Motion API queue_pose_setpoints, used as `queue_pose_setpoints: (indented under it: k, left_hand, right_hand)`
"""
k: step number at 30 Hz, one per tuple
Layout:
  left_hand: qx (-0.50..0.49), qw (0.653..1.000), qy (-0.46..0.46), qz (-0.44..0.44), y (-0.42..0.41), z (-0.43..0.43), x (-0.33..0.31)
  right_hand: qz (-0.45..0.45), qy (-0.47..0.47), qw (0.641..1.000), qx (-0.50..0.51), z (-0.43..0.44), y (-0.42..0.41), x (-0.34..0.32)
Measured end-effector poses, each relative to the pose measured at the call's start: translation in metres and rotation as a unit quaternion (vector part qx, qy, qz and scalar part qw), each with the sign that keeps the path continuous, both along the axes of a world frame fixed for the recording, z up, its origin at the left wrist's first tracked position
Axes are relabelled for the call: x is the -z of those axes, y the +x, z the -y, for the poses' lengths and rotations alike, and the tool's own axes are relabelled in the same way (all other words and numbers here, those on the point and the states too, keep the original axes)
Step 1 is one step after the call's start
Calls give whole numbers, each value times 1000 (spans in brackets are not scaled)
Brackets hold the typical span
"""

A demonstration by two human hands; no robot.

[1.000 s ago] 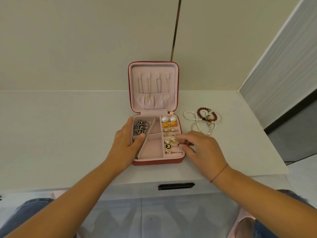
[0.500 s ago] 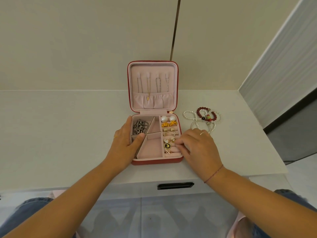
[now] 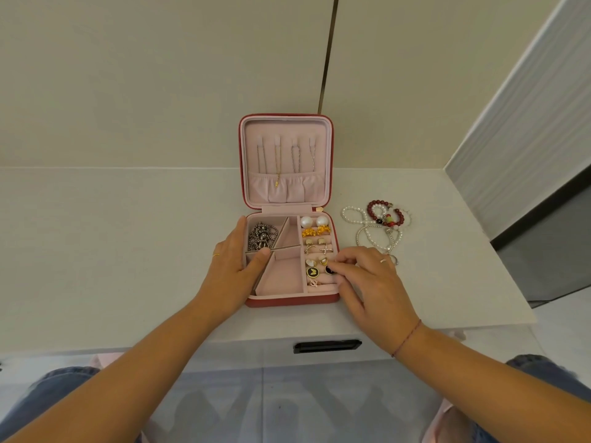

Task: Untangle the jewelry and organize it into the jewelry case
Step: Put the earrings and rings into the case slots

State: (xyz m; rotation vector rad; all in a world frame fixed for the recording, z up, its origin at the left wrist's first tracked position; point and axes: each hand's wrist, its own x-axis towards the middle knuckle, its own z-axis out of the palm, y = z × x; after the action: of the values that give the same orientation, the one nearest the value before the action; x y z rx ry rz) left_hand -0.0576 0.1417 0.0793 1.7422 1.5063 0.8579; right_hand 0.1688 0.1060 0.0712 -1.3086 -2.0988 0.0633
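Note:
The red jewelry case [image 3: 292, 302] lies open on the white desk, its pink lid [image 3: 286, 155] upright with several chains hanging inside. A silver chain [image 3: 262, 236] fills the back-left compartment. Pearl studs [image 3: 306, 221], gold pieces [image 3: 315, 232] and a black butterfly earring [image 3: 312, 272] sit in the right-hand rows. My left hand [image 3: 230, 270] rests along the case's left wall, thumb on the divider. My right hand [image 3: 374, 282] pinches a second black earring [image 3: 328, 269] beside the butterfly one. Tangled pearl strands [image 3: 364, 238] and a red bead bracelet [image 3: 372, 207] lie right of the case.
A small ring [image 3: 394, 259] lies on the desk by my right knuckles. A drawer with a black handle [image 3: 327, 345] is under the desk's front edge. A wall stands behind the case, and a grey panel [image 3: 527, 129] closes the right side.
My right hand's fingers have shifted a little over the right-hand rows, and a second black earring now shows at their tips. The left hand and the case have stayed put.

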Motion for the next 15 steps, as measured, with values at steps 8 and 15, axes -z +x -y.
queue_pose_setpoints:
  k: [8,15]
  left_hand:
    - [-8,1000,-10,-11,-2,-1,2]
    - [-9,1000,-7,-2,1,1,-4]
  right_hand:
    - [-27,-39,999,4,2,-2,0]
    - [-98,-88,984,122,-17,37,-8]
